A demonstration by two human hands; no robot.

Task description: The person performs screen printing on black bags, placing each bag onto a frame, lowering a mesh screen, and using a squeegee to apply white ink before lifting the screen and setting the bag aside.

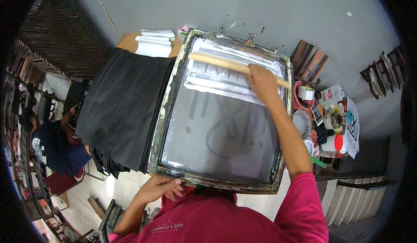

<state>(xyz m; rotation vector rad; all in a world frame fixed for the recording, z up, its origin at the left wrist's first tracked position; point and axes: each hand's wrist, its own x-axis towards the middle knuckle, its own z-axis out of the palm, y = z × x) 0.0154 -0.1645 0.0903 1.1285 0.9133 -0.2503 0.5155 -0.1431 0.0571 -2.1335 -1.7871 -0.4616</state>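
Note:
My right hand (263,84) is closed around the wooden handle of a squeegee (217,64), which lies across the far part of a screen-printing frame (289,125). White ink (208,80) is spread in streaks around the squeegee. On the grey mesh (186,143) nearer to me, darker lettering and curved script shapes show. My left hand (161,190) is at the frame's near left corner, fingers loosely apart and holding nothing. Whether it touches the frame's edge, I cannot tell.
Left of the frame lies a stack of black fabric pieces (126,99), with white paper (155,42) behind it. Tape (306,93), tubs and a red-lidded white container (332,142) crowd the right side. Metal clamps (250,38) stand at the far edge. Another person (56,147) is at far left.

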